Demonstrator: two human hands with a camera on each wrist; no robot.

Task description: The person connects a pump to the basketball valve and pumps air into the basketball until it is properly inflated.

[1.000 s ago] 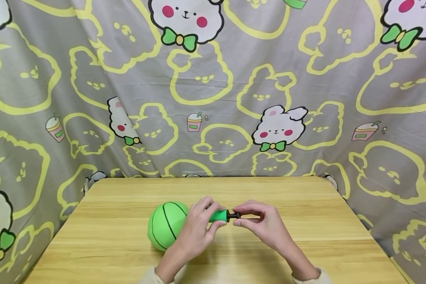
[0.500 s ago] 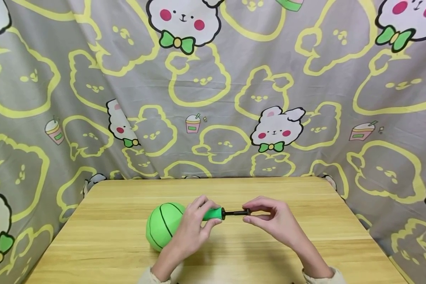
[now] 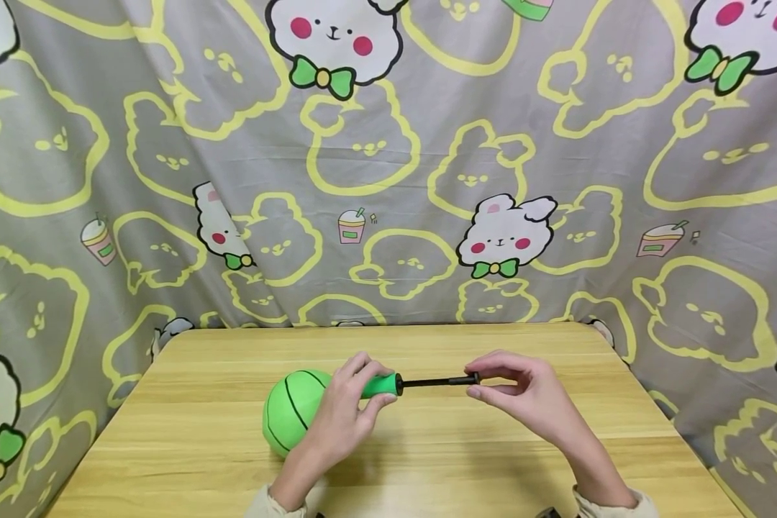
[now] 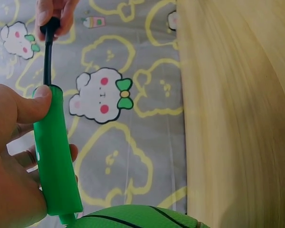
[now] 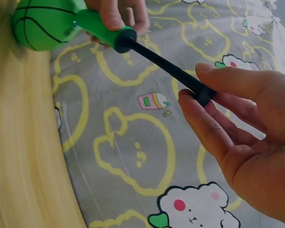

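Note:
A green hand pump (image 4: 59,156) with a black plunger rod (image 3: 427,382) is held level over the table. My left hand (image 3: 344,410) grips its green barrel, thumb near the black collar. The tip of my right thumb and fingers pinch the black knob at the rod's end; that right hand (image 3: 524,392) is well to the right of the barrel, and a long stretch of rod shows between. A green ball with black lines (image 3: 291,414) sits left of my left hand, partly hidden by it. In the right wrist view the pump's far end meets the ball (image 5: 45,23).
The wooden table (image 3: 233,352) spreads under both hands. Behind it and at the sides hangs a grey curtain (image 3: 388,165) printed with yellow outlines and white cartoon animals.
My right hand has moved to the right, drawing the plunger rod far out of the barrel. My left hand, with the pump, and the ball have shifted slightly left.

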